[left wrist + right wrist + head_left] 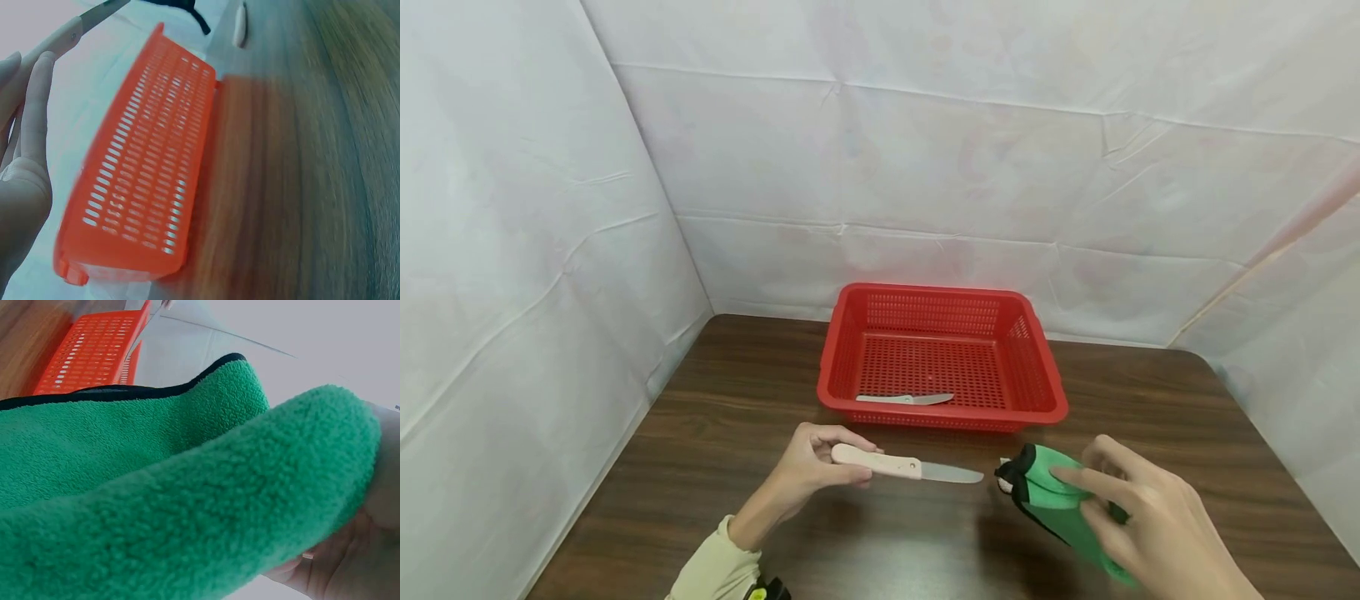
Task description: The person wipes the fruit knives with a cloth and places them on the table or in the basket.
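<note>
My left hand (808, 467) pinches a small knife (880, 461) by the butt of its pale handle, between thumb and fingers. The blade (951, 472) points right, its tip just short of a green cloth (1052, 483) with black edging. My right hand (1138, 508) grips this folded cloth, fingers and thumb on either side of it. In the right wrist view the fluffy cloth (187, 494) covers most of the fingers. The left wrist view shows the knife handle (53, 47) raised above the table, held level by the fingers.
Behind the hands stands a red plastic basket (943, 421) with slotted walls. Another pale-handled knife (906, 399) lies inside along its near wall. A pale, slender object (240, 25) lies on the dark wooden table (715, 417). White sheeting (925, 167) hangs around the table.
</note>
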A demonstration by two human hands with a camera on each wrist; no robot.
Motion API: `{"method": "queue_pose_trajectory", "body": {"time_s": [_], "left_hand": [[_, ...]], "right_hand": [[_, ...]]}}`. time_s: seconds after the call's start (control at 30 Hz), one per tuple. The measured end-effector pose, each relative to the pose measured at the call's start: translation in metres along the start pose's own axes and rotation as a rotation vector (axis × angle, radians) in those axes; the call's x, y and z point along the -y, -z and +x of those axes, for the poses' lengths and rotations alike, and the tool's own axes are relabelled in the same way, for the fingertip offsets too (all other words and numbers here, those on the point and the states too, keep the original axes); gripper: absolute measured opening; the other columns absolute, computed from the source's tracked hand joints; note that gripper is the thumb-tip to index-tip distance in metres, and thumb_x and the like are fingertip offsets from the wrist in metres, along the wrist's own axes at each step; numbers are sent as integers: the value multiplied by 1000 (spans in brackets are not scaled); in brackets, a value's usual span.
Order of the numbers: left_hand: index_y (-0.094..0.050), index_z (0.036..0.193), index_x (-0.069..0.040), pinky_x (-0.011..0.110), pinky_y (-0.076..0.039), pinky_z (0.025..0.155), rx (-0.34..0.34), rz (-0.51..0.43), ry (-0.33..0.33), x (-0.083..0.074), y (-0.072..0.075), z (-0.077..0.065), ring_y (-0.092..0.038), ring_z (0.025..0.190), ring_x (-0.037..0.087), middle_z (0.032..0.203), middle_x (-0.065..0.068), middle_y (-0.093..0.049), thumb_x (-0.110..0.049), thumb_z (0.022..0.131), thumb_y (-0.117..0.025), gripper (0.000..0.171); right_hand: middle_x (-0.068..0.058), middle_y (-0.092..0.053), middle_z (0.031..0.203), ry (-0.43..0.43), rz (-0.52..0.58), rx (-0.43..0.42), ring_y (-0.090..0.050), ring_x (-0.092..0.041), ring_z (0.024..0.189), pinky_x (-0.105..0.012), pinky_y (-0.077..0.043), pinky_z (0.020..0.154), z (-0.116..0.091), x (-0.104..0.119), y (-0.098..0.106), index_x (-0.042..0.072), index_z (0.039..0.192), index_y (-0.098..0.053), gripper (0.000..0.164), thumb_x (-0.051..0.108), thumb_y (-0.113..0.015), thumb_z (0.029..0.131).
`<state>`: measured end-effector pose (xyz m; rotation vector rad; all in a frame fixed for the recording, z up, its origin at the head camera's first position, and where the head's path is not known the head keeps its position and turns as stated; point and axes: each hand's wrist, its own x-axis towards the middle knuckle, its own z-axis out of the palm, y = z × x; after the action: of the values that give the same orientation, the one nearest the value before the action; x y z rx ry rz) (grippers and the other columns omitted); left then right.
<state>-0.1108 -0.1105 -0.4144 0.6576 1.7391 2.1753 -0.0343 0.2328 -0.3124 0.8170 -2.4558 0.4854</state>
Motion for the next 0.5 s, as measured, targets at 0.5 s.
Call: {"method": "queue_pose_trajectory", "body": {"time_s": [0.5], "left_hand": [[-60, 94, 12, 37, -53, 61, 74, -71, -162, -20, -27, -14, -60, 75, 19, 91, 24, -62, 8, 70, -67, 25]], "right_hand": [[9, -50, 82, 138, 47, -170, -34, 5, 55, -3, -22, 48, 33, 26, 0, 16, 89, -71, 37, 26, -35, 87]]}}
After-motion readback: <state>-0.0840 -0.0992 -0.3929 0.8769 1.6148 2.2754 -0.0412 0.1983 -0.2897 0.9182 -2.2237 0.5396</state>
